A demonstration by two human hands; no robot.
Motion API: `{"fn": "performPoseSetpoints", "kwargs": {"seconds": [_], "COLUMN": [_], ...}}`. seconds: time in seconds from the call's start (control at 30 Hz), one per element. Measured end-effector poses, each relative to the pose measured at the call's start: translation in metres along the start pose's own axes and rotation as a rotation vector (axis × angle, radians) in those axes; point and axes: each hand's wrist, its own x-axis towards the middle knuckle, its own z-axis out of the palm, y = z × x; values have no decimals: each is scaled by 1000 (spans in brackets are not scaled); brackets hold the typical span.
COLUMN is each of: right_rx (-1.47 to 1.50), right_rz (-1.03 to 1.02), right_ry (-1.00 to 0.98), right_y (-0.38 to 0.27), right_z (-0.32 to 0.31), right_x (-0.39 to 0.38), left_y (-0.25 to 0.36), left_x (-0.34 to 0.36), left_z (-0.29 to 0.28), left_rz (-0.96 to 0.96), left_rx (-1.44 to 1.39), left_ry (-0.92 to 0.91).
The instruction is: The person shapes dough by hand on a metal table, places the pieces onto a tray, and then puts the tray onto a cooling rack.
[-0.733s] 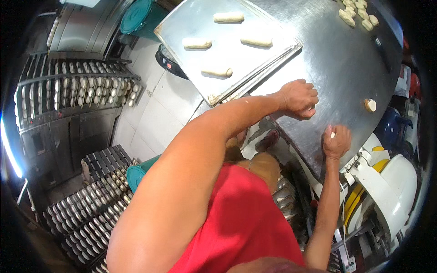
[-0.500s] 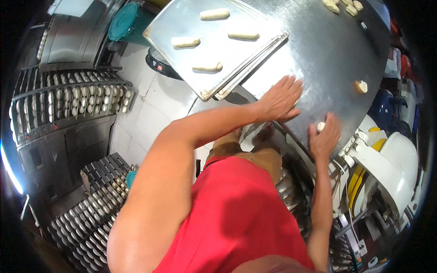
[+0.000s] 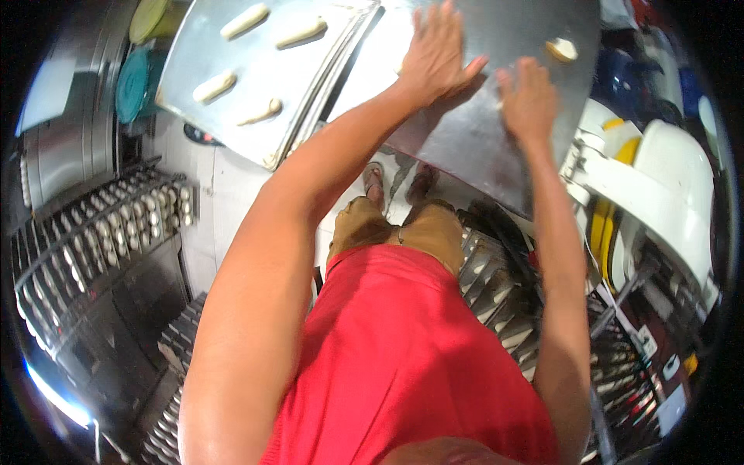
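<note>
My left hand (image 3: 440,58) lies with fingers straight and spread on the steel table (image 3: 465,155). My right hand (image 3: 528,105) is open beside it, fingers extended over the table; a small pale bit, probably dough, peeks from under its left side, mostly hidden. A cream-topped piece of dough (image 3: 562,50) sits just beyond my right hand. To the left, a metal baking tray (image 3: 201,54), stacked on another, holds several shaped dough rolls (image 3: 301,32), well spaced.
Racks of pale pieces (image 3: 108,232) stand at the left, with a teal lidded bin (image 3: 136,85) behind. A white machine (image 3: 659,186) with yellow parts borders the table's right side. More slotted metal racks (image 3: 496,287) are low beside my legs.
Both hands have gone from curled to open and reach farther up the frame. The whole view has shifted, with tray and table now higher and further left.
</note>
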Motion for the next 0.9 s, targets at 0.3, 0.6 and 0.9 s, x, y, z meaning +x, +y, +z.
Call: {"fn": "performPoseSetpoints", "kwargs": {"seconds": [0.3,0.6,0.9], "right_rx": [170,67,152], "right_rz": [-200,-196,-275], "right_ry": [58,227,44], "right_y": [-12,8,8], "right_z": [3,12,2], "right_x": [-162,4,-103], "left_y": [46,-8,12], "left_x": [-146,-9,-112], "left_z": [-96,-32,-72], "left_rz": [11,115,44], "left_rx": [-10,58,21], "left_ry": [-524,-145,-576]}}
